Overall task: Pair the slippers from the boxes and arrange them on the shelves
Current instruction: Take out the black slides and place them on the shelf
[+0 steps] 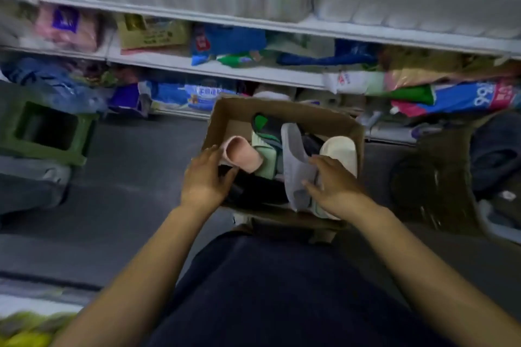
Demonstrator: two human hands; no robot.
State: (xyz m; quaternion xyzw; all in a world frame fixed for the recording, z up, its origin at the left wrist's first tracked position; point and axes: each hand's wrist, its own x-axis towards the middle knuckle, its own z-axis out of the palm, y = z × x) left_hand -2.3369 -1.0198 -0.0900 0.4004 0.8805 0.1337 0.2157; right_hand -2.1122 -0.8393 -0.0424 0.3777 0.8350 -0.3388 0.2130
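Note:
An open cardboard box (225, 113) stands on the floor in front of me with several slippers in it: a pink one (242, 156), a grey one (294, 158), a cream one (339, 155), a light green one (266, 155) and a dark one with a green patch (260, 121). My left hand (204, 177) reaches over the box's left wall, its fingers against the pink slipper and a black slipper (253, 186). My right hand (334, 183) grips the grey slipper by its near end.
White shelves (253, 67) packed with bagged goods run along the back. A green plastic stool (45, 135) stands at the left. A second cardboard box (442, 177) holding dark slippers sits to the right. Dark grey floor lies to the left of the box.

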